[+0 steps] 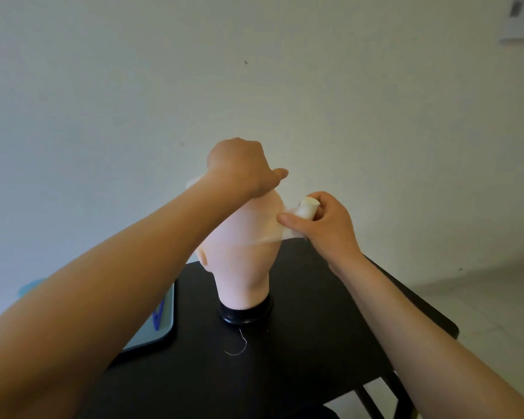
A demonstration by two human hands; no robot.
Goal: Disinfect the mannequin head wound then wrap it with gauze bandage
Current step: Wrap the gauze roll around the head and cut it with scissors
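Note:
A pale mannequin head (245,267) stands on a black round base (246,313) on the black table (315,343), its back toward me. A thin gauze strip (254,237) runs around the skull. My right hand (324,228) grips the gauze roll (306,208) against the right side of the head, the thumb pressing the strip. My left hand (239,167) rests over the top far side of the head with fingers curled out of sight; a bit of gauze shows at its left. The wound is hidden.
A grey tray (164,328) lies at the left of the table under my left forearm, with a blue tool (158,316) in it. A loose white thread (239,346) lies in front of the base. A plain wall stands behind; the floor is at the right.

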